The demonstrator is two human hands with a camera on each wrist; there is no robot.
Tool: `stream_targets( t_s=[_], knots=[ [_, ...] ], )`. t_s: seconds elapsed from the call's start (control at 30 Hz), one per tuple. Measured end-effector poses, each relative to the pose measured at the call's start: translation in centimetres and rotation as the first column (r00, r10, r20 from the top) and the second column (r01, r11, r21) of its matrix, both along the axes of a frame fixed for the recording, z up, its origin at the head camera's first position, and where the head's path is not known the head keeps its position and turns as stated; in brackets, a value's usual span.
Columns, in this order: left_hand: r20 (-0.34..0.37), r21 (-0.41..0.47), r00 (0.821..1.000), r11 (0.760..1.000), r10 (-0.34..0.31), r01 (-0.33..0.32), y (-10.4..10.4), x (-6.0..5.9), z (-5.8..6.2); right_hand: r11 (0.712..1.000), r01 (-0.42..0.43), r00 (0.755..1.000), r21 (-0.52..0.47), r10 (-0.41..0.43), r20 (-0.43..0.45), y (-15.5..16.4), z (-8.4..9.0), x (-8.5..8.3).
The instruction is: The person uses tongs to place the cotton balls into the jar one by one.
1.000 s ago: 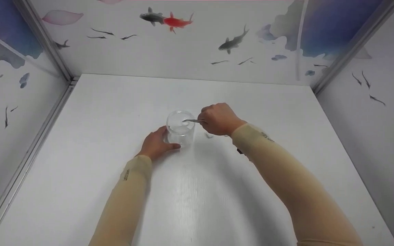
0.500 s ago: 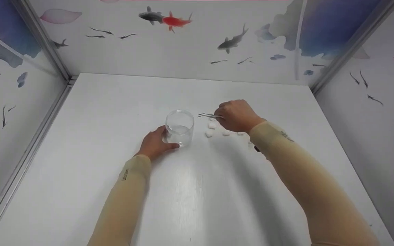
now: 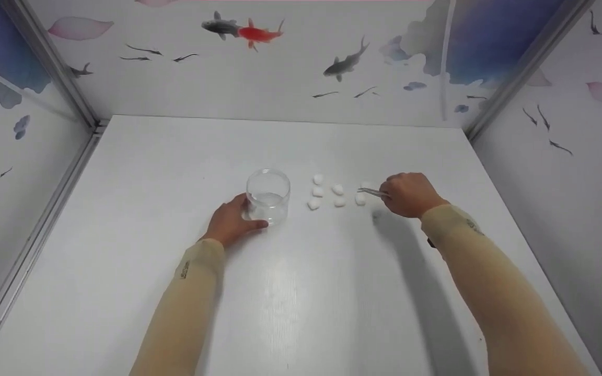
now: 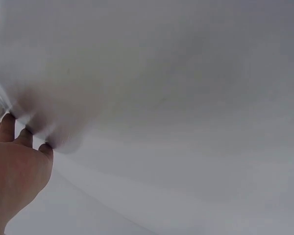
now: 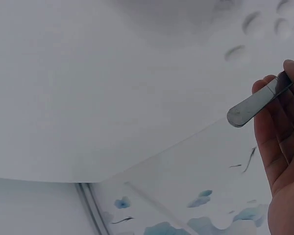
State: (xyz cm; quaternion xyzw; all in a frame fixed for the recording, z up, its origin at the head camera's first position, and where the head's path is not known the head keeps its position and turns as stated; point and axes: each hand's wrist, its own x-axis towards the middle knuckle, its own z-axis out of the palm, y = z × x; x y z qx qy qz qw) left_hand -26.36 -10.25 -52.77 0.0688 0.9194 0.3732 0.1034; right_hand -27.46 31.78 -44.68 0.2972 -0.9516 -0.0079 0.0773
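A clear round jar (image 3: 269, 213) stands upright on the white table, its mouth uncovered. My left hand (image 3: 229, 222) holds it from the left, fingers and thumb around its lower side; in the left wrist view, fingertips (image 4: 23, 134) press against its wall. Steel tweezers (image 3: 374, 192) are pinched in my right hand (image 3: 411, 195), pointing left. Their tips hover among several small white cotton balls (image 3: 337, 189), close to the rightmost ones. Nothing shows clearly between the tips. In the right wrist view, the tweezers' broad end (image 5: 250, 107) sticks out past my fingers.
White panels painted with fish (image 3: 256, 34) wall in the table at the back and both sides. Metal posts (image 3: 79, 104) run along the corners. The cotton balls lie in loose rows right of the jar, on the white tabletop (image 3: 290, 292).
My right hand has pulled the tweezers out of the jar's mouth and moved right, over the far cotton balls, uncovering the others. My left hand keeps holding the jar in place.
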Motion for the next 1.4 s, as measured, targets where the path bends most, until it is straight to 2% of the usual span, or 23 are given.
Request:
stream_targets(
  t_s=[0.47,0.63,0.93,1.17,1.4],
  knots=[
    [0.04,-0.002,0.999,1.0,0.02,-0.02,-0.1,-0.1,-0.2,0.993,0.098,0.99,0.067,-0.104,0.093,1.3,-1.8,0.0],
    [0.033,-0.015,0.999,1.0,0.02,-0.02,0.0,-0.1,-0.4,0.989,0.123,0.984,0.082,-0.132,0.119,1.3,-2.3,-0.1],
    [0.0,-0.034,1.0,0.999,0.023,-0.023,0.1,-0.2,-0.6,0.993,0.103,0.989,0.051,-0.108,0.106,0.9,-2.7,-0.2],
    [-0.018,-0.009,1.0,1.0,0.023,-0.023,0.1,0.0,-0.5,0.993,0.111,0.987,0.034,-0.114,0.115,0.7,-3.3,-0.3],
    [-0.028,-0.003,1.0,1.0,0.009,-0.009,-0.2,-0.2,-0.9,0.994,0.106,0.988,-0.001,-0.105,0.112,0.6,-3.7,-0.3]
  ],
)
